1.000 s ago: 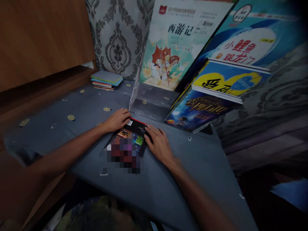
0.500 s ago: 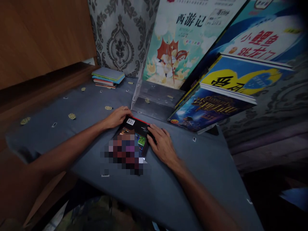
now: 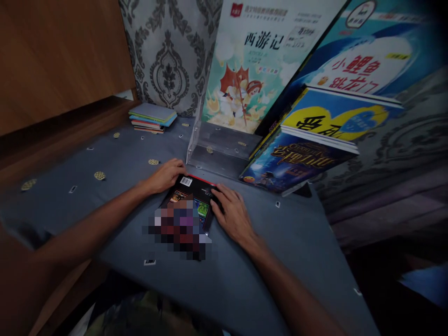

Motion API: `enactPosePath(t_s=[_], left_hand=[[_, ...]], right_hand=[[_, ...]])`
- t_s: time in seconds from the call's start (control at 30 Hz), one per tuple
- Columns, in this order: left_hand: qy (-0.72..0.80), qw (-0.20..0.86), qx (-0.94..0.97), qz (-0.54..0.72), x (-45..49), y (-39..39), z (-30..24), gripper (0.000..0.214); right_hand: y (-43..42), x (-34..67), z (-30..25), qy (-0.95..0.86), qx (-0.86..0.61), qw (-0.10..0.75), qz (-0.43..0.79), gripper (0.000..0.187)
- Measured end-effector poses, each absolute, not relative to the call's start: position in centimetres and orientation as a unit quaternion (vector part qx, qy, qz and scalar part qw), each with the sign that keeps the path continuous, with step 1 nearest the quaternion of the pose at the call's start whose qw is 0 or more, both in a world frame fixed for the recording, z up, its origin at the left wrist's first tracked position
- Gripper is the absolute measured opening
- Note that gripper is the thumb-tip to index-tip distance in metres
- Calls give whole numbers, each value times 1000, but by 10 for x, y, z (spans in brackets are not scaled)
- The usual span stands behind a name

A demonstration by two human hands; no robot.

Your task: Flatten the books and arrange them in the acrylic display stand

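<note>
A black book [image 3: 199,185] with a red edge along its far side, a barcode and small colour pictures lies flat on the grey cloth. Its near part is hidden under a pixelated patch. At the far left corner my left hand [image 3: 167,175] has its fingers bent together against the book. My right hand [image 3: 234,212] rests along the right side, fingers stretched and slightly apart, their tips over the book's edge. Just beyond the book stands a clear acrylic rack [image 3: 224,161], with a pale green picture book [image 3: 241,70] leaning upright in its back.
To the right, the rack holds several upright books, the front one a dark blue book [image 3: 292,161] and behind it a blue and yellow book [image 3: 341,112]. A small stack of thin books [image 3: 153,114] lies back left, near the patterned wall covering [image 3: 170,65] and wooden panel [image 3: 59,56].
The view has shifted a little, so everything appears slightly further left and lower. Both hands and the black book keep nearly the same places on the cloth.
</note>
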State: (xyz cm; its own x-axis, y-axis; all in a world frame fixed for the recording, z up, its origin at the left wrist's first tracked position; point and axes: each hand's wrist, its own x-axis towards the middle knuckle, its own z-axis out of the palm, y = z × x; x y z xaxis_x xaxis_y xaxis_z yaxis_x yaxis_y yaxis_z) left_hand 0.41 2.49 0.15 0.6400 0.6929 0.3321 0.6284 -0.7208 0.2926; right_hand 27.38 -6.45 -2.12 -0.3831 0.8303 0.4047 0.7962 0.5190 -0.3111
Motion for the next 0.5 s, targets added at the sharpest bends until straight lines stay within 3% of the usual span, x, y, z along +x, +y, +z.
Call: enactPosePath(t_s=[0.5], left_hand=[[303, 7, 945, 125, 27, 14, 5, 44]], right_hand=[[-63, 277, -19, -810, -499, 302, 59, 31]])
